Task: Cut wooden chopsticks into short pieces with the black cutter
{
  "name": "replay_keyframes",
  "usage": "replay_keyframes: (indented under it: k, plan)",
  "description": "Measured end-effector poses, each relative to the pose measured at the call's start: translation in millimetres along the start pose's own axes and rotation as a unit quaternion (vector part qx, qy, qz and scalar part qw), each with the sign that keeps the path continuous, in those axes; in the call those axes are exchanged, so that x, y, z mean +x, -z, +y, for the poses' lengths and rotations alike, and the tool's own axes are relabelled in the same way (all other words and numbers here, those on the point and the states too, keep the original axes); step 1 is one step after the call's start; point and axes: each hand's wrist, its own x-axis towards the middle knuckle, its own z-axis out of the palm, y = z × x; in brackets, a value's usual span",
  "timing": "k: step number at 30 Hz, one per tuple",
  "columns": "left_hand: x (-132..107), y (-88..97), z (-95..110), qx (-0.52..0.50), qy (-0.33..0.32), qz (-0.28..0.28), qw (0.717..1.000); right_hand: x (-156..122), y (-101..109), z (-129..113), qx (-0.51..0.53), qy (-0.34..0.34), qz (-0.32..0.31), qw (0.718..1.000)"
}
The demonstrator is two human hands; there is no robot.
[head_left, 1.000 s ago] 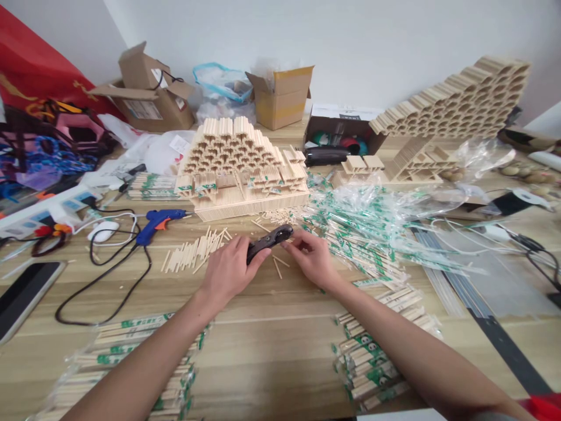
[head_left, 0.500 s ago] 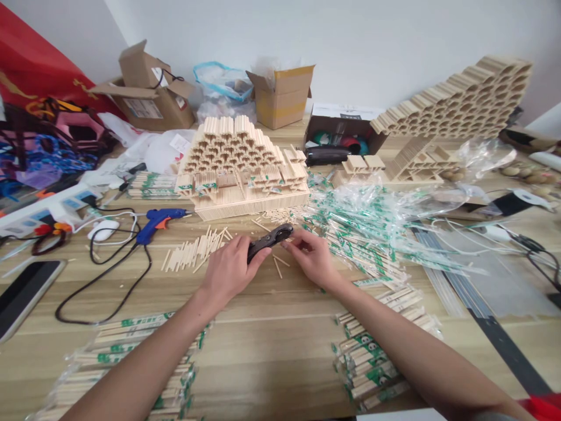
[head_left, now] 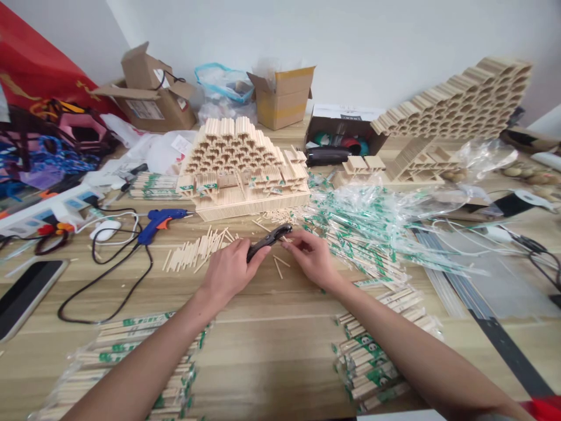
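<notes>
My left hand is closed around the handles of a black hand cutter, whose jaw end points up and to the right. At that jaw end, my right hand pinches a short wooden stick, mostly hidden by the fingers. Left of the cutter lies a spread of cut stick pieces. Two loose pieces rest on the table between the hands. Behind them stands a stepped model built of wooden sticks.
A blue glue gun with a black cable lies left, near a phone. Wrapped chopsticks lie under both forearms. Torn green-printed wrappers heap at right. A larger stick structure and open cardboard boxes stand behind.
The cutter's jaw end has tilted slightly and its opening looks narrower. A bit of the stick now shows at the right fingertips. Both hands stay in nearly the same place.
</notes>
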Motion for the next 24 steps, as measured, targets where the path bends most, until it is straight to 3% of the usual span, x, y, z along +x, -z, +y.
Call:
replay_keyframes:
  k: [3, 5, 6, 8, 10, 11, 13, 16, 24]
  plan:
    - [3, -0.8, -5, -0.124, 0.026, 0.022, 0.992, 0, 1, -1, 0.000, 0.003, 0.000, 1.000]
    - [6, -2.2, -10, -0.267, 0.082, 0.029, 0.960, 0, 1, -1, -0.001, 0.005, 0.005, 1.000]
    - [8, -2.9, -12, -0.351, 0.119, 0.024, 0.929, 0, 2, -1, 0.001, 0.005, 0.008, 1.000]
    - [12, -3.5, -16, -0.515, 0.180, -0.006, 0.838, 0, 2, -1, 0.004, 0.004, 0.010, 1.000]
    - [16, -2.3, -19, -0.637, 0.194, -0.047, 0.744, 0, 3, -2, 0.001, -0.001, 0.011, 1.000]
    - [18, -1.2, -20, -0.676, 0.189, -0.060, 0.709, 0, 3, -2, -0.003, -0.003, 0.012, 1.000]
    - [21, 1.3, -22, -0.718, 0.177, -0.065, 0.670, 1, 4, -1, -0.013, -0.005, 0.014, 1.000]
    - [23, 3.1, -25, -0.733, 0.171, -0.046, 0.657, 2, 5, 2, -0.023, -0.006, 0.023, 0.999]
    - [25, 1.3, -31, -0.733, 0.169, -0.025, 0.659, 18, 15, 17, 0.031, -0.039, 0.064, 0.997]
